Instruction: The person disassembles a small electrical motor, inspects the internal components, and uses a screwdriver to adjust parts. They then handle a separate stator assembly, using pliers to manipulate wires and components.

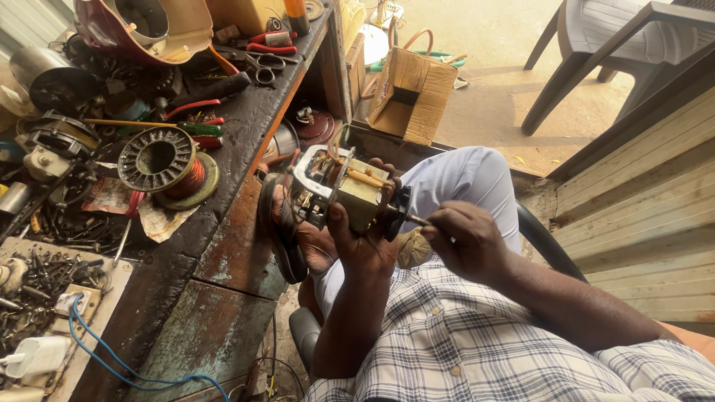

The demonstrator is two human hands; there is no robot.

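Observation:
My left hand (363,238) grips a small electric motor (344,192) with a metal frame, a yellowish laminated core and copper windings, held above my lap. My right hand (465,240) pinches the thin metal shaft (415,219) that sticks out of the motor's right end, beside a black fan-like disc. My knee in pale trousers (458,179) lies just behind the motor, and my checked shirt fills the lower right.
A worn workbench (223,260) on the left carries a stator ring with copper wire (160,160), scissors (264,65), red-handled pliers, screwdrivers, loose screws and a blue cable (97,350). A cardboard box (411,93) and a plastic chair (596,52) stand on the floor beyond. Wooden planks rise at right.

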